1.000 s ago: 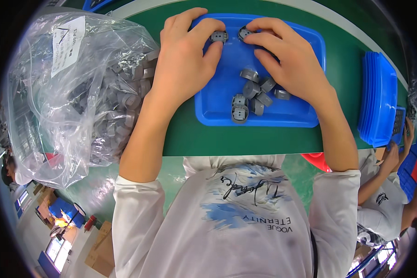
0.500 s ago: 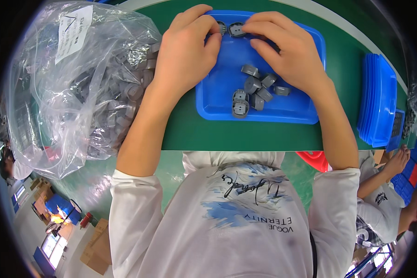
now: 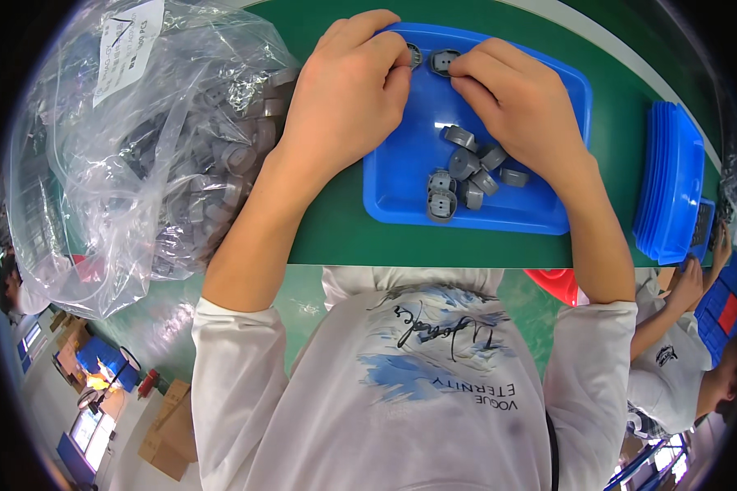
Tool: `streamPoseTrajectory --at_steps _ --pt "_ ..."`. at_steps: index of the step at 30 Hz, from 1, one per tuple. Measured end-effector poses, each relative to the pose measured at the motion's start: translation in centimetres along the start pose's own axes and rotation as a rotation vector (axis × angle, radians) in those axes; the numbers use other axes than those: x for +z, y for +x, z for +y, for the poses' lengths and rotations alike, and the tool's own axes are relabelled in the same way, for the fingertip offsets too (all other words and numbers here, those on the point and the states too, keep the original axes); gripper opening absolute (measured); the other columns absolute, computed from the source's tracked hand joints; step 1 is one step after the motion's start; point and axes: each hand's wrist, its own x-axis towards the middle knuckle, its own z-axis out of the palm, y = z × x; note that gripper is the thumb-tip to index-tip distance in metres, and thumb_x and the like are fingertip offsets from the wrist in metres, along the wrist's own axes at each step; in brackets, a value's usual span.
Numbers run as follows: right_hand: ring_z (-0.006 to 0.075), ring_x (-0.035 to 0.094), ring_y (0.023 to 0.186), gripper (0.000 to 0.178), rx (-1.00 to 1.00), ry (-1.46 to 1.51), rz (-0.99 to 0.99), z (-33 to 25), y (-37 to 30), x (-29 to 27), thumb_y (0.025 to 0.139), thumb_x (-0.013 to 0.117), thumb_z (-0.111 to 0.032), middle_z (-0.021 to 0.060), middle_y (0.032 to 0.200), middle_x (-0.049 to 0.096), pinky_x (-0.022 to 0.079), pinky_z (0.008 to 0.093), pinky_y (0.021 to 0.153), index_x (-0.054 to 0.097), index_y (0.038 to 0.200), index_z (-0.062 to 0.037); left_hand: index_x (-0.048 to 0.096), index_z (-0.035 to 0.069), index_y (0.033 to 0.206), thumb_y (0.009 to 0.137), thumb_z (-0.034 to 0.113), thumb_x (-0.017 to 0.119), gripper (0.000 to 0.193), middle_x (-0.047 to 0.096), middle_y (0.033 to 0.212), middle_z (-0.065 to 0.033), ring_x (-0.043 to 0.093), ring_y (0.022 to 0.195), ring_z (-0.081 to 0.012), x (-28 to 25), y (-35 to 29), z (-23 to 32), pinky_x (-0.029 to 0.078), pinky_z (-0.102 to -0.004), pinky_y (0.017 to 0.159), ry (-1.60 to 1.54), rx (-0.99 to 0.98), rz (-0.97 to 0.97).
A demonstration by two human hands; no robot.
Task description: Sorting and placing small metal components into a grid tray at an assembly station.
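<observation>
A shallow blue tray [image 3: 385,209] lies in front of me on the green table. At its far left corner my left hand [image 3: 354,90] has thumb and fingers closed round a small grey plastic part [image 3: 416,56], mostly hidden behind the fingertips. Just right of it, my right hand [image 3: 520,106] pinches the edge of another grey plastic part [image 3: 443,62], its hollow side showing. Nearer to me in the tray lies a loose pile of round grey parts [image 3: 464,164]. Two others, hollow side up [image 3: 441,204], sit together at the pile's left.
A big clear plastic bag [image 3: 139,164] full of similar grey parts stands on the left. Stacked blue trays [image 3: 667,184] rise at the right table edge. Beyond them a co-worker's arm [image 3: 671,307] reaches in. Something red [image 3: 553,285] shows below the table edge.
The tray has shifted a little to the right and toward me with the parts in it. Both hands have moved slightly right, still at the two far parts.
</observation>
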Motion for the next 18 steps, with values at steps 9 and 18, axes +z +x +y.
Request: streamPoseTrajectory --at_steps 9,18 --pt "0.0321 0.065 0.081 0.012 -0.067 -0.013 -0.114 -0.1 1.6 -0.7 0.089 0.068 -0.01 0.0109 0.092 0.064 0.053 0.0391 0.071 0.068 0.098 -0.0039 0.066 0.0 0.089 0.081 0.002 0.069 0.009 0.064 0.119 -0.0233 0.062 0.106 -0.0407 -0.3 0.1 0.3 0.052 -0.0433 0.092 -0.027 -0.046 -0.026" --pt "0.0292 0.065 0.089 0.02 0.406 0.132 -0.147 0.1 0.2 -7.5 0.085 0.071 -0.011 0.0131 0.094 0.065 0.052 0.0372 0.077 0.068 0.102 -0.0016 0.07 0.005 0.096 0.074 0.003 0.075 0.022 0.06 0.128 -0.0191 0.053 0.118 -0.0408 -1.3 0.4 1.0 0.047 -0.0462 0.099 0.015 -0.006 0.005"
